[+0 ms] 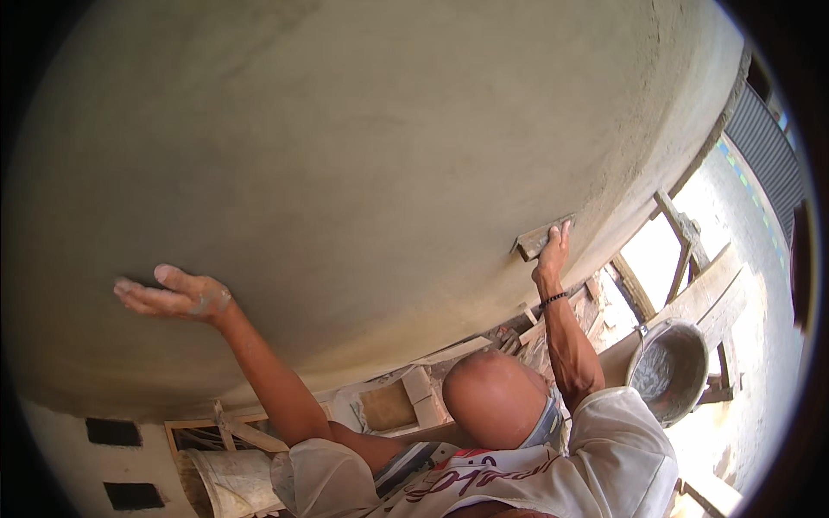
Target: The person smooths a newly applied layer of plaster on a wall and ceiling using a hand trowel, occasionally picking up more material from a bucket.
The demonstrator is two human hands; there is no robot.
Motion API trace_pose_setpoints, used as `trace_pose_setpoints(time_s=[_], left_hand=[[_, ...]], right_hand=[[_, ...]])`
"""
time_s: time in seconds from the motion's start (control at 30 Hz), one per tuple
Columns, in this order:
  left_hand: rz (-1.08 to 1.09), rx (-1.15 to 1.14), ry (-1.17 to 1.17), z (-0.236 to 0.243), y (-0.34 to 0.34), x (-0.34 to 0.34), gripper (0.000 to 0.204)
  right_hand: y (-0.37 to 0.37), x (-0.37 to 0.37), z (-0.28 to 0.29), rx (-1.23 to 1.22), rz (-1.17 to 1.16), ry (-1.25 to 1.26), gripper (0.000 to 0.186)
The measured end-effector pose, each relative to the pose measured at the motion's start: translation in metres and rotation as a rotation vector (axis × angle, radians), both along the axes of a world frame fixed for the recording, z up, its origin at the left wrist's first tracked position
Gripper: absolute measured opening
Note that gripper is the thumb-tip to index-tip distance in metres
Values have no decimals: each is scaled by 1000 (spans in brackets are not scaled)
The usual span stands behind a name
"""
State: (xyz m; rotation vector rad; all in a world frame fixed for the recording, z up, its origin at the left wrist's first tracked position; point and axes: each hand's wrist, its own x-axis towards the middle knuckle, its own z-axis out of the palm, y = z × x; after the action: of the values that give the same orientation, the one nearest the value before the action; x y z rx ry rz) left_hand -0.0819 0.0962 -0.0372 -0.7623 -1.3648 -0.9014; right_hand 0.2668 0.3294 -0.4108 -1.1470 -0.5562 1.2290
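A smooth grey-brown plastered wall (371,138) fills most of the view. My right hand (553,252) grips a wooden plastering float (531,242), its face laid against the wall's lower right part. Behind my fingers, part of the float is hidden. Over on the left, my left hand (177,295) is held out by the wall with its fingers and thumb apart and nothing in it. Wet plaster smears its heel and wrist; whether it touches the wall I cannot tell.
A bucket (669,371) with water in it stands at right on wooden planks (704,298). Timber supports (680,233) rise beyond it. Below are scrap boards, a shallow box (389,407) and, at lower left, a whitish sack-like container (233,483). My bent knee (492,397) is near the wall.
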Motion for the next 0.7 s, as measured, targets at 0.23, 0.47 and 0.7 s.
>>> trace_pose_setpoints(time_s=[0.23, 0.47, 0.7], left_hand=[[48, 19, -5, 4, -14, 3, 65], [24, 11, -29, 5, -13, 10, 65], [-64, 55, 37, 11, -17, 8, 64]], right_hand=[[8, -7, 241, 891, -151, -714, 55], [-76, -69, 338, 1434, 83, -1285, 62], [-35, -27, 380, 1255, -153, -1285, 57]])
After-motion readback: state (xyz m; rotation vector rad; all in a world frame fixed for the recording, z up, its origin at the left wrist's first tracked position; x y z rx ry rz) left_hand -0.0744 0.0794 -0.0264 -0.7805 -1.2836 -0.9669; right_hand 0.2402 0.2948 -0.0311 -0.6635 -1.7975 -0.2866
